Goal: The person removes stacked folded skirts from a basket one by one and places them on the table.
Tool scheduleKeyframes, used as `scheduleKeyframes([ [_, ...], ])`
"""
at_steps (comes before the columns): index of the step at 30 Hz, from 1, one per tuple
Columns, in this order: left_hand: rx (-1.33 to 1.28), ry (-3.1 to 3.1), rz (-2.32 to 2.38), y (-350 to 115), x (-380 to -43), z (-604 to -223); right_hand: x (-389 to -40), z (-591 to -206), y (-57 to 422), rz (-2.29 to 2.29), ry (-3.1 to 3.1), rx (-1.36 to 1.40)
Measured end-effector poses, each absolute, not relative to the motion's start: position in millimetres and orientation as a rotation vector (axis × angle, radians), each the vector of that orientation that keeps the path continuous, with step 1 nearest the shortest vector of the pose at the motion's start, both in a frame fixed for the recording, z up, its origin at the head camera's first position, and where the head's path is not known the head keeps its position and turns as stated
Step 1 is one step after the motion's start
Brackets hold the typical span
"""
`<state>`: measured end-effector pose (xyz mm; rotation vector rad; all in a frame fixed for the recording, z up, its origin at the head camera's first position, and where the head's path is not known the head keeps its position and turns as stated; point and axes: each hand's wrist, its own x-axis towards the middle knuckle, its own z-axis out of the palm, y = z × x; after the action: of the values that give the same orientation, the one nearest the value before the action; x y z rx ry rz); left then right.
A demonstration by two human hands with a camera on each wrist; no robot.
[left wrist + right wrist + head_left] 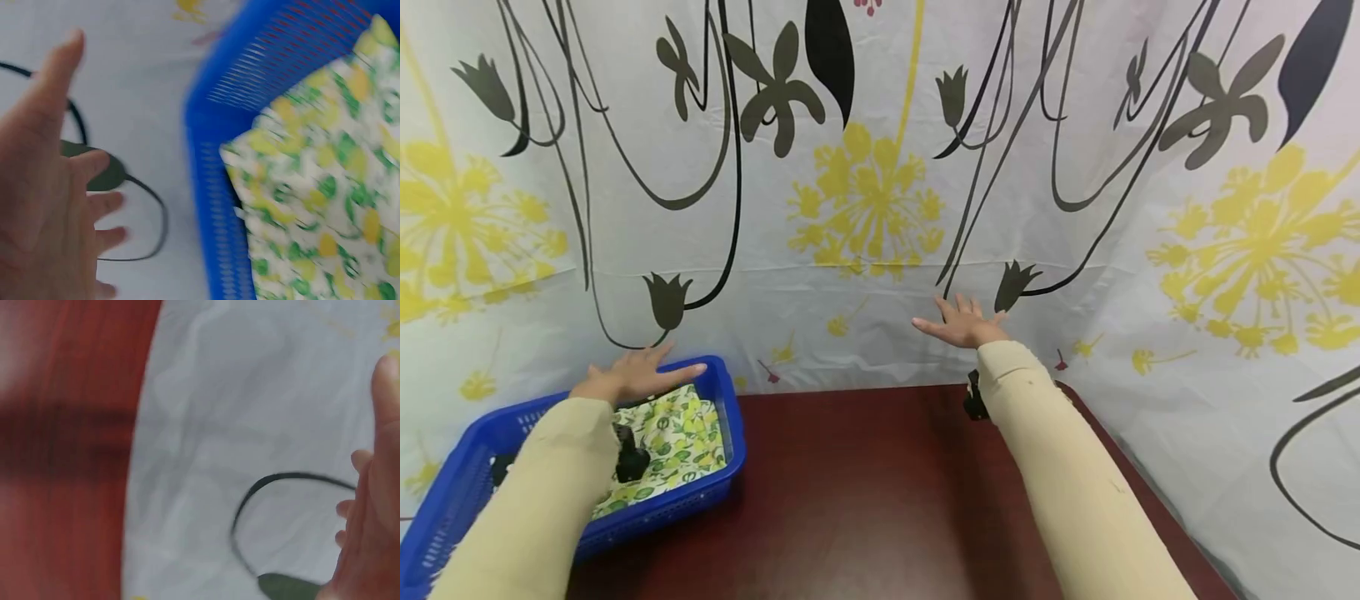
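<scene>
My left hand [638, 375] is stretched out above the far side of a blue plastic basket [735, 433], fingers spread and nothing in it. Inside the basket lies a cloth [688, 437] with a lemon-and-leaf print; my left forearm hides part of it. The left wrist view shows the same hand [56, 181] beside the basket wall, apart from the cloth. Toward the back right, my right hand [962, 322] is held up with its fingers spread, holding nothing. In the right wrist view the right hand [375, 506] appears at the right edge, before the patterned curtain.
A dark red-brown table [850, 475] extends between the arms. Behind it and on the right hangs a white curtain [865, 325] with yellow and dark plant prints. Small black devices sit at the left wrist [631, 457] and the right wrist [974, 398].
</scene>
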<state>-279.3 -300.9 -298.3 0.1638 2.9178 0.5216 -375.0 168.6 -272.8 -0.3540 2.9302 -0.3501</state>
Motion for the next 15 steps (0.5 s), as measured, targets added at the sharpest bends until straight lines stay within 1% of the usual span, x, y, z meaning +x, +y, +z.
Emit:
scheduleKeyframes([
  [4, 0.31, 2.973, 0.659, -313, -280, -277, -376, -252, 151, -0.489, 2.865, -0.559],
  [7, 0.358, 3.041, 0.71, -325, -277, -253, -376, -235, 131, -0.551, 2.809, -0.712],
  [11, 0.308, 3.071, 0.736, -345, -269, -227, -372, -216, 93, -0.559, 2.749, -0.842],
  [15, 0.205, 3.049, 0.794, -369, -258, -220, -368, -205, 52, -0.61, 2.635, -0.891],
])
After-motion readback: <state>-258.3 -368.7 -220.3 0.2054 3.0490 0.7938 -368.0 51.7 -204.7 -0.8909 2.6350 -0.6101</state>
